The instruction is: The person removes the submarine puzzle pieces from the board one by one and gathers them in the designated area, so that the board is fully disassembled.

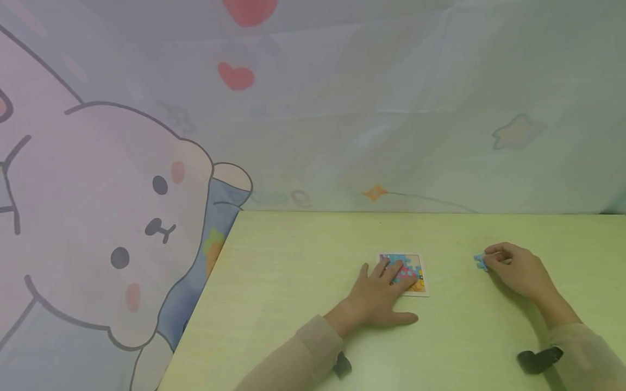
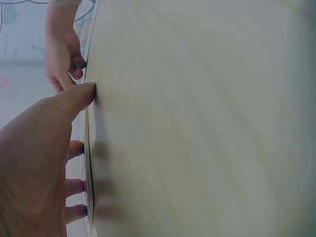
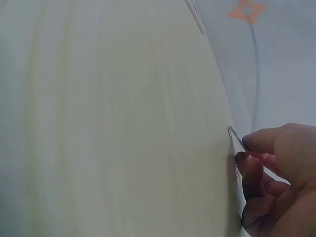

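A small square jigsaw puzzle (image 1: pixel 414 260) with a white border lies on the table, its picture blue, pink and yellow. My left hand (image 1: pixel 379 298) rests over it with spread fingers, covering its lower left part. To the right, my right hand (image 1: pixel 523 274) pinches a light blue jigsaw piece (image 1: pixel 480 262) between thumb and fingertips, close to the tabletop. From the right wrist, the held piece (image 3: pixel 238 138) appears as a thin tilted edge. The left wrist view shows the left thumb (image 2: pixel 79 98) at the table, with the right hand (image 2: pixel 61 57) beyond.
The pale yellow-green table (image 1: pixel 274 260) meets a printed cloth backdrop (image 1: pixel 342 108) along its far edge. A large cartoon bear (image 1: pixel 122 217) is printed on the cloth at left. Dark straps (image 1: pixel 540 360) sit by both wrists.
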{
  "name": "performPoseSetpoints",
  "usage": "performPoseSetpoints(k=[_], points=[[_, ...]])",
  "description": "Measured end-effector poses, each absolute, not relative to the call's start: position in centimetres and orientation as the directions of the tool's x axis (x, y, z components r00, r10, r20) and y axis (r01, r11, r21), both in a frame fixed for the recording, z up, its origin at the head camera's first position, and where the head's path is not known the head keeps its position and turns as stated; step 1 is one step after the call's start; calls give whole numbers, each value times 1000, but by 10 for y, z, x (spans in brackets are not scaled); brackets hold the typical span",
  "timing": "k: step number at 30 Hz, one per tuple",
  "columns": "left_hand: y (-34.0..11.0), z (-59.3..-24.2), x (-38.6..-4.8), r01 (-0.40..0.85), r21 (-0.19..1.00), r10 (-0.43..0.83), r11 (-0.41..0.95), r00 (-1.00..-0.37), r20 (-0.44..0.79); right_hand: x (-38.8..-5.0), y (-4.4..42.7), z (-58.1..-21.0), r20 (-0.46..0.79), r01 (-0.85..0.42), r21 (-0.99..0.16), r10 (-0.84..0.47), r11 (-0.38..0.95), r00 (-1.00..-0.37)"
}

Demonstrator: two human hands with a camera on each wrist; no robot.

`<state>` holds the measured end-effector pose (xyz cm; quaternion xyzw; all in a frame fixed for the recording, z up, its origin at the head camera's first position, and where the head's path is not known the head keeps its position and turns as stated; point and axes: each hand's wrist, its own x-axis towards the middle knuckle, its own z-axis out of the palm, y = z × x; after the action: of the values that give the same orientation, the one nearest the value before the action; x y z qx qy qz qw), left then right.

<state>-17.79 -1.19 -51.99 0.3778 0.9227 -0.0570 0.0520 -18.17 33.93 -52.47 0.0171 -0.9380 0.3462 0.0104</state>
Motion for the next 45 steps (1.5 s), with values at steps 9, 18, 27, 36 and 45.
performPoseSetpoints(k=[9, 18, 27, 36, 45], points=[[-12, -520, -178, 702, -59, 690, 710, -710, -138, -182, 333, -522, 34, 14, -625, 46, 780, -998], [-11, -518, -177, 697, -62, 685, 714, -714, -142, -182, 330, -521, 21, 40, -626, 68, 779, -997], [-18, -520, -176, 694, -66, 684, 717, -719, -127, -186, 310, -517, 41, -33, -649, -8, 760, -999], [-26, -520, -178, 662, -28, 657, 749, -748, -94, -196, 260, -506, -9, -53, -697, -83, 715, -997], [-26, -525, -180, 646, -17, 640, 763, -759, -118, -207, 223, -513, -26, -68, -724, -125, 686, -992]])
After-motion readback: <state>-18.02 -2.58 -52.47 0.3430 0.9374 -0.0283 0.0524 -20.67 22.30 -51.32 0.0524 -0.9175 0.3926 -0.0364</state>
